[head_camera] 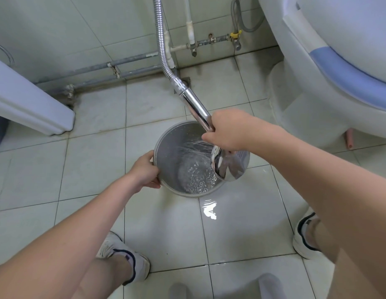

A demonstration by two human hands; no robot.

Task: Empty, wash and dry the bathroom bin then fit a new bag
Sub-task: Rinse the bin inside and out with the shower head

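Observation:
A round grey bin (172,145) stands upright on the tiled floor at the middle of the view, with no bag in it. My left hand (144,171) grips its left rim, thumb over the edge. My right hand (226,131) holds the chrome handle of a shower head (227,168) above the bin's right side. Water sprays from the head into the bin, and bubbling water lies at the bottom. The shower's metal hose (160,37) runs up the back wall.
A white washing machine (338,67) with a blue band fills the right. A white panel (30,104) juts in at the left. Pipes and taps (209,41) run along the back wall. A puddle (209,209) lies in front of the bin. My shoes (127,262) stand on the tiles.

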